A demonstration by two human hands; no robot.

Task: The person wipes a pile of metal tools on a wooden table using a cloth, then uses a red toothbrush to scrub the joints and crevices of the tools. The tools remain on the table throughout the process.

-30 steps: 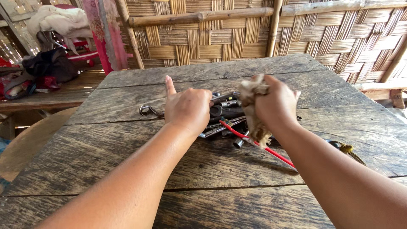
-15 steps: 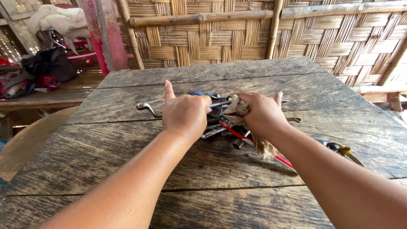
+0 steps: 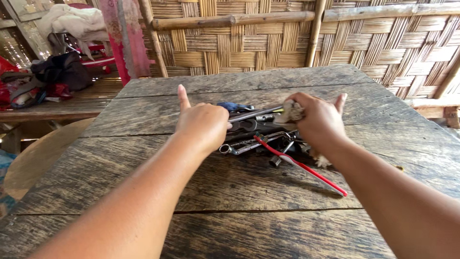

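Observation:
My left hand (image 3: 202, 125) is closed around one end of a long metal wrench (image 3: 254, 113), with the index finger sticking up. My right hand (image 3: 320, 122) presses a frayed beige rag (image 3: 290, 111) around the wrench's other end. Under and between both hands lies a pile of dark metal tools (image 3: 254, 136) with sockets and spanners. A red-handled toothbrush (image 3: 303, 166) leans out of the pile toward the lower right. Everything rests on a weathered wooden table (image 3: 230, 182).
A woven bamboo wall (image 3: 287, 43) stands right behind the table. To the left are a low wooden bench (image 3: 72, 103) with dark bags and cloth, a red post (image 3: 123, 38), and a round wooden surface (image 3: 38, 158) beside the table.
My right hand came down with the rag from above the pile onto the wrench and slid right along it. The bent wrench end left of my left hand is no longer visible.

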